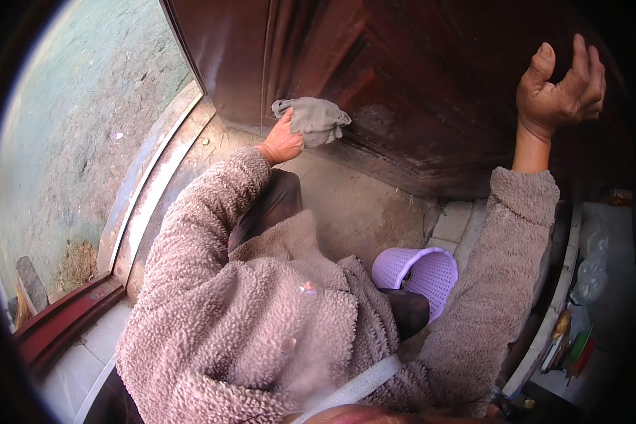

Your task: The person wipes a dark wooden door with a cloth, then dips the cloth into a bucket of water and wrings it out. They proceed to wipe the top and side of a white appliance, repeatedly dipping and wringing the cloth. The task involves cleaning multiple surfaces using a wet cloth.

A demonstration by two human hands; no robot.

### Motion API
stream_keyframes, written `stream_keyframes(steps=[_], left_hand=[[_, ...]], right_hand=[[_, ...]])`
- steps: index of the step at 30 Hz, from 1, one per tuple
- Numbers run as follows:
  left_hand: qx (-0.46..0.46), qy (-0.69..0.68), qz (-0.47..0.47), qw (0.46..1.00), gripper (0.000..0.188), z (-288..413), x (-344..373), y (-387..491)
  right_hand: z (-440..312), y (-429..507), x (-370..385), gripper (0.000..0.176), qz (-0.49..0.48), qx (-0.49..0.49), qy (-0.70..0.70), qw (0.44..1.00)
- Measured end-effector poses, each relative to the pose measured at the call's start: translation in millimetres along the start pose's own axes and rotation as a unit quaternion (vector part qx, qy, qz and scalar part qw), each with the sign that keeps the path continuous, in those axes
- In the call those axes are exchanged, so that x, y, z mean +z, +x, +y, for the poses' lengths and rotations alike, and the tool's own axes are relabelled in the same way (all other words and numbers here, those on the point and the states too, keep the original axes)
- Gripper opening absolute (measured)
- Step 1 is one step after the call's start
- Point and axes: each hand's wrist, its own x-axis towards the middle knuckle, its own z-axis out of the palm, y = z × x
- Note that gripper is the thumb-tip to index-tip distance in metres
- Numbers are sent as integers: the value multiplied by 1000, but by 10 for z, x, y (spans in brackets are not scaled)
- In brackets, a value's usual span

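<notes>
My left hand (pixel 284 139) grips a crumpled grey cloth (pixel 320 119) against the lower part of a dark red-brown panelled door (pixel 344 63). The thumb lies over the cloth and part of the fingers is hidden by it. Raised at the upper right, my right hand (pixel 562 87) is empty, thumb apart from the half-curled fingers, in front of the door's dark side. Whether it touches the door I cannot tell. Raised moulding frames the door panels, and dusty marks show on the lower moulding.
A purple perforated plastic basket (pixel 397 262) stands tilted by my knee. To the left, a metal threshold strip (pixel 156 159) borders the ground outside (pixel 95 122). A red door frame (pixel 71 318) lies lower left. At right, a pale ledge (pixel 554 297) borders a clear plastic bag (pixel 591 270) and small items.
</notes>
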Motion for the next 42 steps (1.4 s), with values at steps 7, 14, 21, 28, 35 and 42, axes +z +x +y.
stream_keyframes(steps=[7, 14, 21, 28, 35, 42], left_hand=[[-101, -414, 338, 839, 40, 238, -1729, 988], [-128, 26, 420, 898, 38, 203, -2479, 1880], [78, -260, 422, 865, 46, 249, -2020, 1644], [-89, -102, 447, 884, 33, -79, -2564, 1486], [-36, -357, 428, 830, 25, 559, -1846, 1824], [264, -69, 165, 948, 27, 923, -635, 1841]], right_hand=[[-124, 73, -28, 41, 9, 8, 41, 999], [-158, 34, -78, 41, -1, 26, 25, 999], [-178, 78, -36, 40, 10, 27, 31, 999], [-247, 194, -181, 41, -6, -27, -10, 1000], [-87, 125, -43, 43, 7, -64, -36, 997], [-48, 118, -19, 44, 9, -81, -42, 996]])
